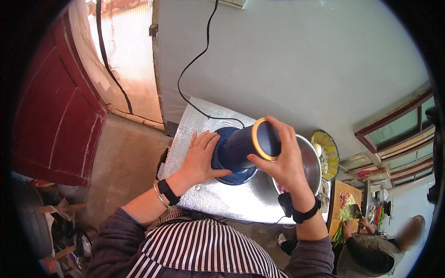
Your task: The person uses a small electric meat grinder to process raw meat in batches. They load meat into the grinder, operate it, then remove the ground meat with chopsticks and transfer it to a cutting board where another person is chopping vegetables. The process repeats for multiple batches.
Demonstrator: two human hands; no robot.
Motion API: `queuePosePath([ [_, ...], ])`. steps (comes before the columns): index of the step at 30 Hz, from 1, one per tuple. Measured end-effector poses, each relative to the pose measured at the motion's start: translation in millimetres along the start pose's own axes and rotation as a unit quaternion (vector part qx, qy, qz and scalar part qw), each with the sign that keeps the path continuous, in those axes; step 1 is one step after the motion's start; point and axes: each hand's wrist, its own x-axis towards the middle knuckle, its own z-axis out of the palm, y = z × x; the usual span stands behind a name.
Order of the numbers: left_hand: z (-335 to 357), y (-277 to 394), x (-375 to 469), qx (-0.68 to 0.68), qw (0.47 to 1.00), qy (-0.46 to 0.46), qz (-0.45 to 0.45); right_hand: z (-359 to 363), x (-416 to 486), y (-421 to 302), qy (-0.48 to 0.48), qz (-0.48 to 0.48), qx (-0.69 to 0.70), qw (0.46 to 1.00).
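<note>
A dark blue ribbed motor unit, apparently of an electric food chopper [240, 147], stands before me with a gold ring and dark top. My right hand [286, 158] grips its upper end, thumb at the near side and fingers across the far rim. Beneath it spreads a round, glossy blue base [234, 177]. My left hand [200, 160] holds the left of this base with its fingers on the rim and the thumb along the near side. Both sit on a table with a silver foil cover [222, 201]. What lies under the motor unit is hidden.
A black cord [186, 69] runs down the wall to the unit. Right of it are a steel bowl [314, 163] with some pinkish food and a yellow woven basket [332, 156]. Beyond, a person [368, 253] holds a cleaver [355, 211] over chopped vegetables on a wooden board [335, 194].
</note>
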Motion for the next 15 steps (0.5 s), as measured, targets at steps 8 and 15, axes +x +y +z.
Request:
queuePosePath([
  [8, -4.1, -14.8, -4.7, -0.029, 0.999, -0.028, 0.026, 21.0, -0.6, 3.1, -0.043, -0.014, 0.016, 0.999],
  [15, -7.3, -15.6, -2.5, -0.035, 0.998, -0.037, 0.029, 18.5, 6.8, 9.8, -0.105, -0.041, 0.045, 0.993],
])
